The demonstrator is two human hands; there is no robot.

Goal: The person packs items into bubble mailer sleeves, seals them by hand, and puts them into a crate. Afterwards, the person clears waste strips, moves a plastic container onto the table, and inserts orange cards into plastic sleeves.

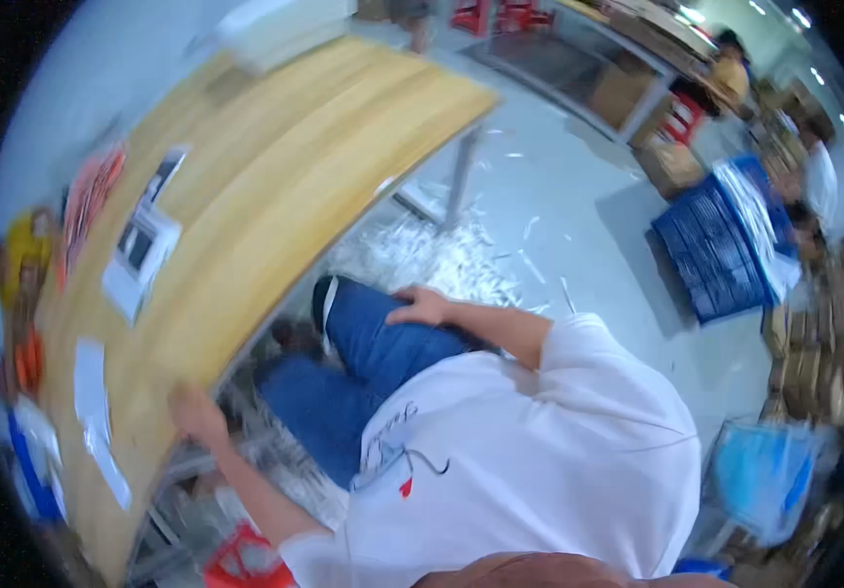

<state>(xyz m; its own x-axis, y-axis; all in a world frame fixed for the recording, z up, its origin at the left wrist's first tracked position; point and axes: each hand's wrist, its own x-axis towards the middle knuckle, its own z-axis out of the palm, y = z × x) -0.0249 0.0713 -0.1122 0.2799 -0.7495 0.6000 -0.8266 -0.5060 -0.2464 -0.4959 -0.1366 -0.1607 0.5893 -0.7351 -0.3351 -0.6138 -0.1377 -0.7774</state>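
Observation:
My left hand [198, 416] is at the near edge of the wooden table [275, 167], its fingers smeared by motion; whether it holds anything cannot be made out. My right hand [424, 306] lies on my thigh in blue jeans [383, 328], fingers laid out with nothing in them. On the tabletop beyond my left hand are a white paper strip [92, 392] and a white sheet with a dark printed patch [143, 250]. A further dark and white piece [164, 174] lies above that sheet.
White paper shreds [432, 255] cover the floor beside the table. A blue crate [711, 250] filled with paper stands to the right. A red stool [245, 561] is low at the left. Several people are around, one in yellow [730, 78] at a far workbench. Cardboard boxes [814, 363] line the right side.

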